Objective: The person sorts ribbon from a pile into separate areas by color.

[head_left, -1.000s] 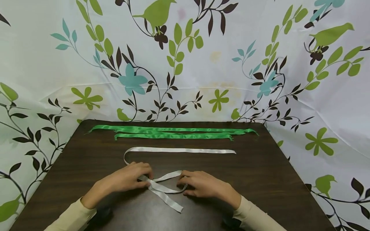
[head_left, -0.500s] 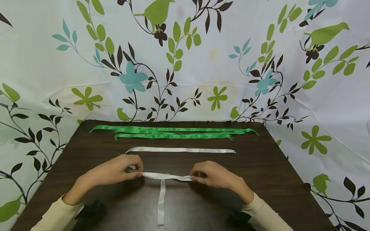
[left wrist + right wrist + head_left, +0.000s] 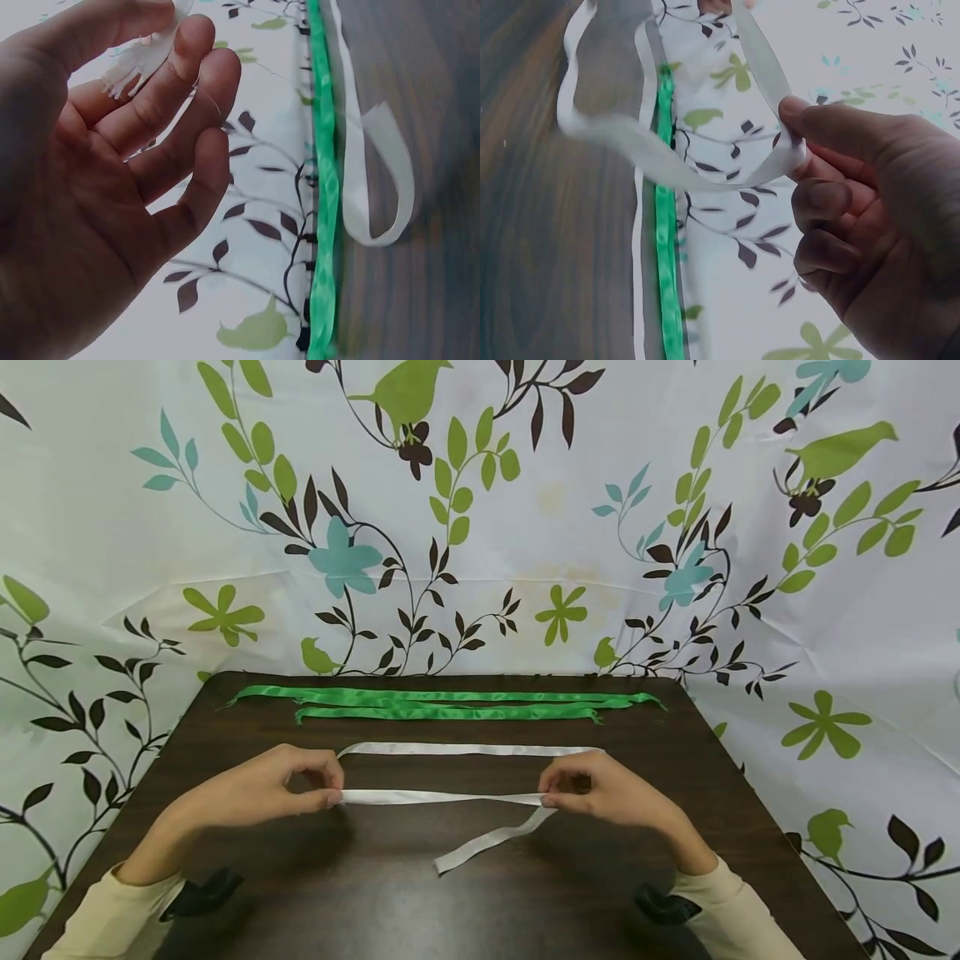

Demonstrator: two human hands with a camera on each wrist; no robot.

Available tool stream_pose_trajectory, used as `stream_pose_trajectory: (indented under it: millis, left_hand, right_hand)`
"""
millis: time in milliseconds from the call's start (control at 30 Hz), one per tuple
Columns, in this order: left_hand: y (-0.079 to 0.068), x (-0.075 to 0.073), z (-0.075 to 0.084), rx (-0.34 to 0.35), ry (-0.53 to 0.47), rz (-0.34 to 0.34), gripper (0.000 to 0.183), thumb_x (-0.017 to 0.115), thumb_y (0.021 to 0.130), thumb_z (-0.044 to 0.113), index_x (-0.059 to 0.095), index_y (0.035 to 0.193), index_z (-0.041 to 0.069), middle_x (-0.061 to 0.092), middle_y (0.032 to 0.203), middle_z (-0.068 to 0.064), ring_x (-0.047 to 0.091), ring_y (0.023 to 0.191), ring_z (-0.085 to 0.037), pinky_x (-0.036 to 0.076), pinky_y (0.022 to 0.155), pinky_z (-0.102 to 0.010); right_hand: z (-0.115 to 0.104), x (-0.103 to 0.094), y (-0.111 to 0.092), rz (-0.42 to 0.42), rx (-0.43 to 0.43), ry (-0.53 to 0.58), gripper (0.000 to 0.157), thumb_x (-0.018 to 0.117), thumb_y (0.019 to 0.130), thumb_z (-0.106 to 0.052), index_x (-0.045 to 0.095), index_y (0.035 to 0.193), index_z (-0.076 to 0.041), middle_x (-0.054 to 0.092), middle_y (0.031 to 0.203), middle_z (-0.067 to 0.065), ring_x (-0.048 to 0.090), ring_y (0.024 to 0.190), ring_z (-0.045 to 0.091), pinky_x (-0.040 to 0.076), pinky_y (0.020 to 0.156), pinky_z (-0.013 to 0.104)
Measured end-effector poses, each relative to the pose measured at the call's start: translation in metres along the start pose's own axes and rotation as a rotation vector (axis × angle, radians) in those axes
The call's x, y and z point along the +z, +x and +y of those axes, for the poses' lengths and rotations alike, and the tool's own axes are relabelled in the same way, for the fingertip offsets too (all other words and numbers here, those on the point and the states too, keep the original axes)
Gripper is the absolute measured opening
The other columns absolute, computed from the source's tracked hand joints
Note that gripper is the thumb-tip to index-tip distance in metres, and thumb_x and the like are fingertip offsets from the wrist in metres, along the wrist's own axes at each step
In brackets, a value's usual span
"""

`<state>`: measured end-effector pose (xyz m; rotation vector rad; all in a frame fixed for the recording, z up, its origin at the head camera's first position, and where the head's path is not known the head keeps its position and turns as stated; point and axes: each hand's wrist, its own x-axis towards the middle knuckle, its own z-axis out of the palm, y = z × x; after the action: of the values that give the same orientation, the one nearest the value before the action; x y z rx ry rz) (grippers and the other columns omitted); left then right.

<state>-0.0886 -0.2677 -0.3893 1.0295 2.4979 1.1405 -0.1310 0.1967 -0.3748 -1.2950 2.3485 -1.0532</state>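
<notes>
A white ribbon (image 3: 442, 797) is stretched nearly straight between the two hands, above the dark table. My left hand (image 3: 262, 787) pinches one end of it between thumb and fingers; a frayed tip (image 3: 126, 81) shows past the fingers in the left wrist view. Farther along the ribbon, my right hand (image 3: 611, 789) pinches it with thumb and index finger. From that grip a loose tail hangs down and swings to the left, blurred in the right wrist view. Behind the hands, a second white ribbon (image 3: 472, 749) lies across the table, its left end folded back in a loop (image 3: 379, 238).
Several green ribbons (image 3: 450, 713) lie side by side along the far part of the dark wooden table (image 3: 450, 914). A white cloth (image 3: 480, 560) printed with leaves, birds and flowers hangs behind it. Dark straps (image 3: 201, 895) sit at both wrists.
Both hands have moved apart, drawing the crossed, looped ribbon out into a straight length. Its hanging tail has shifted from the middle to the right hand.
</notes>
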Motion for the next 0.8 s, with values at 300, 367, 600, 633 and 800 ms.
stream_pose_trajectory:
  millis: [300, 367, 600, 633, 800]
  left_hand:
    - [-0.003, -0.042, -0.033, -0.041, 0.022, 0.034, 0.004, 0.061, 0.091, 0.025, 0.06, 0.094, 0.027, 0.06, 0.082, 0.005, 0.055, 0.067, -0.011, 0.045, 0.052, -0.027]
    - [-0.002, -0.049, -0.042, -0.074, 0.018, 0.033, 0.004, 0.061, 0.09, 0.026, 0.06, 0.094, 0.027, 0.06, 0.081, 0.005, 0.055, 0.064, -0.012, 0.045, 0.051, -0.028]
    - [-0.001, -0.06, -0.069, -0.166, 0.031, 0.035, 0.007, 0.061, 0.089, 0.033, 0.06, 0.093, 0.027, 0.061, 0.081, 0.001, 0.053, 0.062, -0.011, 0.043, 0.052, -0.027]
    - [-0.001, -0.061, -0.072, -0.176, 0.031, 0.037, 0.008, 0.062, 0.089, 0.034, 0.06, 0.093, 0.027, 0.061, 0.081, 0.001, 0.053, 0.061, -0.01, 0.043, 0.052, -0.027]
    - [-0.004, -0.063, -0.088, -0.197, -0.022, 0.051, 0.013, 0.063, 0.089, 0.03, 0.062, 0.095, 0.018, 0.062, 0.083, -0.005, 0.055, 0.066, -0.014, 0.044, 0.053, -0.028]
  right_hand:
    - [0.016, -0.033, -0.007, 0.017, 0.169, 0.013, 0.013, 0.065, 0.087, -0.026, 0.066, 0.1, -0.023, 0.062, 0.077, -0.004, 0.048, 0.057, 0.013, 0.04, 0.048, 0.028]
    - [0.022, -0.039, -0.009, 0.016, 0.185, 0.031, 0.014, 0.066, 0.087, -0.025, 0.065, 0.1, -0.022, 0.061, 0.077, -0.003, 0.047, 0.057, 0.014, 0.04, 0.047, 0.028]
    - [0.045, -0.051, -0.018, 0.004, 0.224, 0.112, 0.016, 0.065, 0.088, -0.019, 0.064, 0.104, -0.016, 0.06, 0.078, 0.002, 0.046, 0.056, 0.014, 0.04, 0.047, 0.029]
    - [0.048, -0.051, -0.019, -0.005, 0.223, 0.111, 0.016, 0.065, 0.088, -0.018, 0.064, 0.104, -0.015, 0.06, 0.077, 0.002, 0.046, 0.056, 0.014, 0.04, 0.047, 0.03]
    - [0.062, -0.046, -0.024, -0.038, 0.211, 0.052, 0.015, 0.064, 0.088, -0.013, 0.064, 0.103, -0.016, 0.061, 0.081, 0.001, 0.049, 0.059, 0.013, 0.042, 0.05, 0.028]
